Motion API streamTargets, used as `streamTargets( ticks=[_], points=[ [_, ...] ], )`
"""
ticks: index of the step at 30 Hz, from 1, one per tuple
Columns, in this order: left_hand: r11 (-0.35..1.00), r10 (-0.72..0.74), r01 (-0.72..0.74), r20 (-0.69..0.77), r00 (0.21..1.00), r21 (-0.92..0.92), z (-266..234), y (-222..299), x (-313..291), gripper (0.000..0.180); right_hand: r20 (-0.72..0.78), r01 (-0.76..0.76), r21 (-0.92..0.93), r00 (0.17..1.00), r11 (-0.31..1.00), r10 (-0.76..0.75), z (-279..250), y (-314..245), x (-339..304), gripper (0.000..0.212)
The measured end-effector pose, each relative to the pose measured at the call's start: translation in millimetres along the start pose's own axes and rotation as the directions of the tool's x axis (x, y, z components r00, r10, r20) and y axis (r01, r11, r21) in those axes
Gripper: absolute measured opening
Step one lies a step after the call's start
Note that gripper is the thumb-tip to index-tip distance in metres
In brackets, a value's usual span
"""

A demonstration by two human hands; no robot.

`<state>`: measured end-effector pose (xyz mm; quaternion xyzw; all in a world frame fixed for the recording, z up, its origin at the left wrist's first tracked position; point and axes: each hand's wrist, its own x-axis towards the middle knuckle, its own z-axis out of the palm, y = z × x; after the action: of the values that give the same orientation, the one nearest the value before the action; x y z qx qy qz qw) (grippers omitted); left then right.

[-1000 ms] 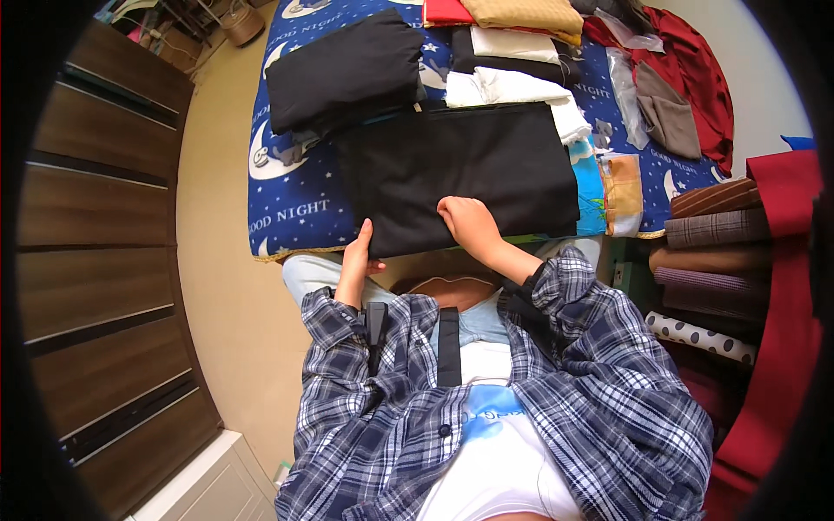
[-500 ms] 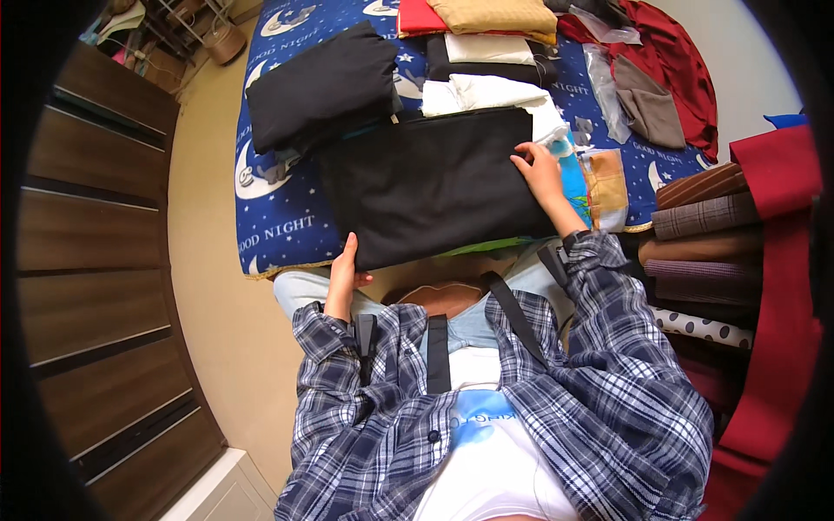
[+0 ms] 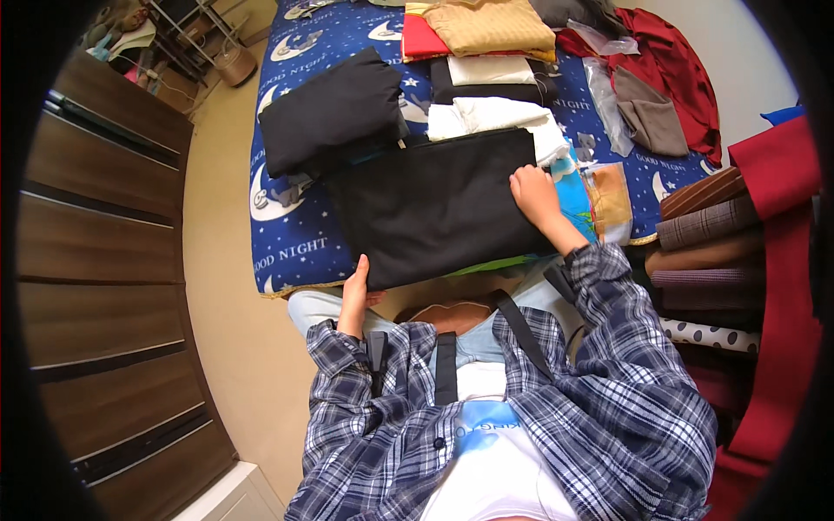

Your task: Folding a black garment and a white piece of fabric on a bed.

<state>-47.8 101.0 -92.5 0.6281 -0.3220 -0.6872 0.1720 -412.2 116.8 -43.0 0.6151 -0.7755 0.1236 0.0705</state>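
Observation:
A folded black cloth [image 3: 443,204] lies in front of me, its near edge reaching over the bed's edge. At its near left corner, my left hand [image 3: 354,300] is closed, thumb on top and fingers underneath. My right hand [image 3: 537,198] has its fingers curled together on the cloth's right edge; what the fingertips pinch is partly hidden. Beneath the black cloth, a blue and green printed cloth [image 3: 571,193] shows on the right. Just beyond lies a folded white cloth [image 3: 495,117]. Another folded black cloth [image 3: 332,111] sits at the far left.
A blue moon-patterned bedspread [image 3: 300,236] carries everything. Farther back are folded yellow cloth [image 3: 495,28], dark red cloth [image 3: 665,69] and a brown-grey cloth [image 3: 647,108]. Rolled fabrics [image 3: 708,247] are stacked at right. Brown cabinet drawers [image 3: 104,243] line the left side.
My right hand's fingers have curled in on the cloth's right edge, where they were more spread. The left hand keeps its hold. The whole view has shifted slightly.

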Motion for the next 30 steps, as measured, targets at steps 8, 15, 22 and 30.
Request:
streamTargets(
  ticks=[8,15,22,30],
  points=[
    [0.979,0.092,-0.079,0.062,0.994,-0.19,3.7,11.4,-18.3,0.046,0.165,0.535,0.284,0.791,0.796,-0.59,-29.3,-85.4,-76.5,0.08],
    [0.964,0.243,-0.242,-0.004,0.97,-0.108,8.3,9.9,-13.4,0.042,0.172,0.56,0.079,0.808,0.825,-0.564,-11.0,-105.4,-70.6,0.081],
    [0.977,0.205,-0.196,-0.118,0.972,0.085,10.2,21.2,-10.7,0.049,0.143,0.619,-0.013,0.778,0.785,-0.611,-3.9,-99.5,-69.2,0.087],
    [0.967,0.241,-0.247,-0.092,0.966,-0.059,-3.5,3.2,-2.3,0.05,0.084,0.689,0.025,0.72,0.724,-0.689,-13.0,-84.2,-59.5,0.081]
  ],
)
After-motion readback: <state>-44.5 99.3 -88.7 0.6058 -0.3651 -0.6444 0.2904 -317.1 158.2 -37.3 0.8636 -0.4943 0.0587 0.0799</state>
